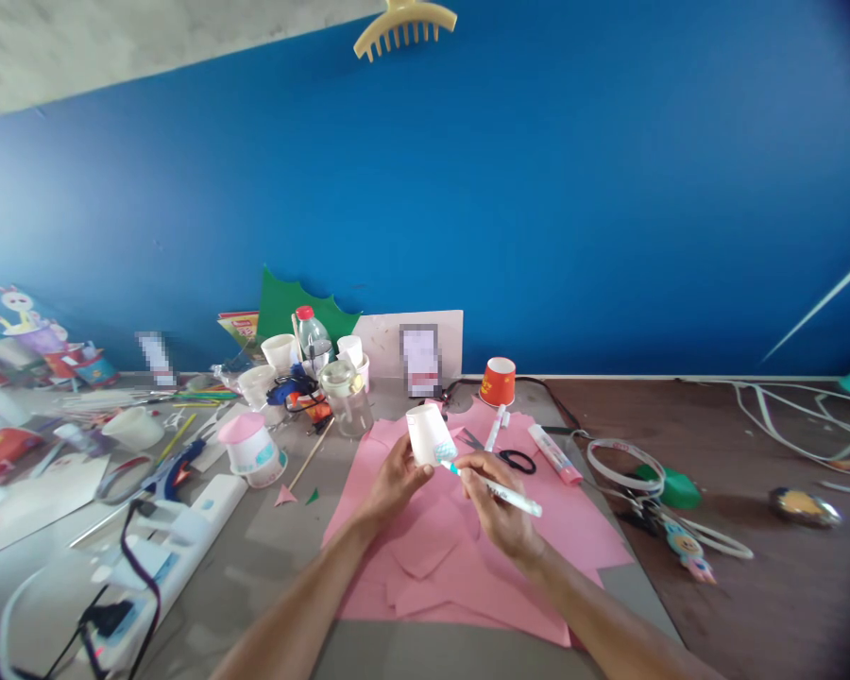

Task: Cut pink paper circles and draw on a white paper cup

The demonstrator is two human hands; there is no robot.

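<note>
My left hand (395,478) grips a white paper cup (426,433) from its lower left, the cup tilted above the pink paper (439,557). Blue markings show on the cup's lower right side. In my right hand (494,505) is a white marker (514,497), its blue tip close to those markings; whether it touches the cup I cannot tell. Behind my right hand lie black-handled scissors (518,461) and a second white pen (496,428). A pink and white tube (555,455) rests at the right edge of the paper.
An orange paper cup (500,382) stands at the back. Left of the paper are a glass jar (348,401), a pink-topped cup model (247,446), a blue glue gun (174,472) and a white power strip (191,538) with cords. A coiled white cable (627,465) lies to the right.
</note>
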